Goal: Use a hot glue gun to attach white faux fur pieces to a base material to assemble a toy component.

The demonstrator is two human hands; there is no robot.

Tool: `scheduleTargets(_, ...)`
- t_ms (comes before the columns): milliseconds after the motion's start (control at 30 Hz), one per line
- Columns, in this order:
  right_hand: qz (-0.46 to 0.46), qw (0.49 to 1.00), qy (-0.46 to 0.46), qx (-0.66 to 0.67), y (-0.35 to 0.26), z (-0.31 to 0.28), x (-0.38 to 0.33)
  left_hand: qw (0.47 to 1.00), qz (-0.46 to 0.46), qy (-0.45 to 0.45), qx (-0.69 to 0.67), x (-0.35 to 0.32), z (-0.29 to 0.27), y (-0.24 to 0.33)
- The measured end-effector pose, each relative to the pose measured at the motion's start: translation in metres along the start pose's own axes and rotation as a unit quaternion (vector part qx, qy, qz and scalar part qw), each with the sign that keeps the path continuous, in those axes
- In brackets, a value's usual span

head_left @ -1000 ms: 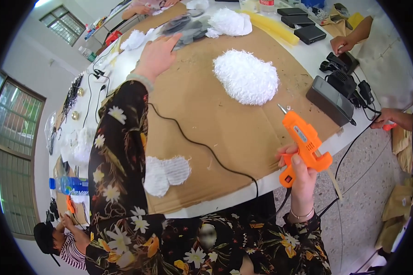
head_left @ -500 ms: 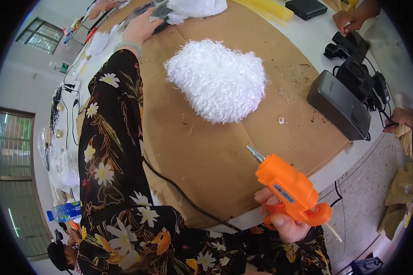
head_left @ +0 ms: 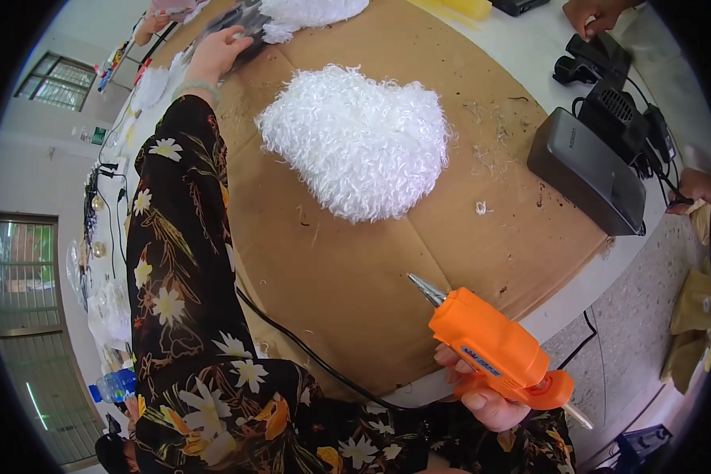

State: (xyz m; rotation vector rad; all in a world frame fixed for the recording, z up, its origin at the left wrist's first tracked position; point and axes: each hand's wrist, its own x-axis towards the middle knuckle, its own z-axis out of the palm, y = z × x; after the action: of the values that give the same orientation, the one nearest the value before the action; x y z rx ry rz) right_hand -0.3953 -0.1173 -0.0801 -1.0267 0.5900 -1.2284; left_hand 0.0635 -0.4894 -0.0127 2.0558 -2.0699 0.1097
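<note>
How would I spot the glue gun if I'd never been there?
Find the big brown cardboard sheet. Around its lower-right edge, the right hand holds the glue gun. Its bright orange body and silver nozzle set it apart from the fluffy white piece and dark grey box.

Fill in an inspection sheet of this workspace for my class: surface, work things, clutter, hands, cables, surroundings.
Surface: brown cardboard over a white table, specked with debris.
Work things: shaggy white piece lying on the cardboard; orange hot glue gun, glue stick protruding behind.
Clutter: dark grey box and black vented device, at right.
Hands: right hand grips the glue gun; left hand is at dark grey material, contact unclear.
Cables: black cord along the cardboard's near side; ends unclear.
Surroundings: barred window at left; another person's hand at upper right.
</note>
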Motion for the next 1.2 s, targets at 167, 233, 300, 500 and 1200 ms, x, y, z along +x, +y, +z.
scheduleTargets(167,-0.053,0.996,0.034,-0.060,-0.010,-0.007,-0.005,0.986,0.108,0.055,0.115,0.005,0.023,0.074)
scheduleTargets(233,-0.038,0.997,0.040,-0.055,-0.013,-0.003,-0.004,0.981,0.109,0.060,0.146,0.003,0.021,0.072)
scheduleTargets(300,-0.021,0.998,0.040,-0.043,-0.011,0.000,-0.003,0.973,0.136,0.061,0.178,0.003,0.016,0.057)
scheduleTargets(500,-0.017,0.999,0.022,-0.042,-0.011,-0.003,0.004,0.946,0.215,0.100,0.221,0.004,0.012,0.044)
scheduleTargets(1200,-0.010,0.995,-0.025,-0.092,-0.021,-0.004,0.008,0.941,0.269,0.191,0.074,-0.076,-0.091,0.070)
